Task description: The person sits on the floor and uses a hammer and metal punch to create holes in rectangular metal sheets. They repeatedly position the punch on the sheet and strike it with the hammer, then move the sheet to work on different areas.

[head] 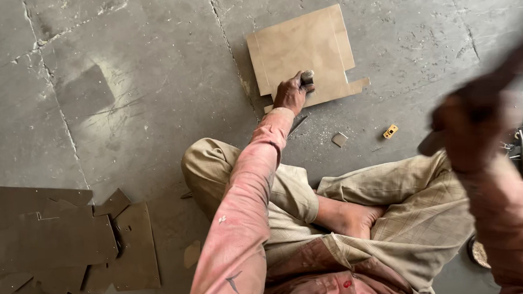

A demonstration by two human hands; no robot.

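Now my left hand [292,92] pins a short metal punch [307,76] upright on the cut metal sheet [304,50] lying on the floor, my right hand [472,131] raised, gripping a blurred hammer [510,59], so next needs a square blow.

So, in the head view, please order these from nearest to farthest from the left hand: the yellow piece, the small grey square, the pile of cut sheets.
1. Small grey square, on the floor just right of the left hand.
2. Yellow piece, farther right.
3. Pile of cut sheets, far off at the lower left.
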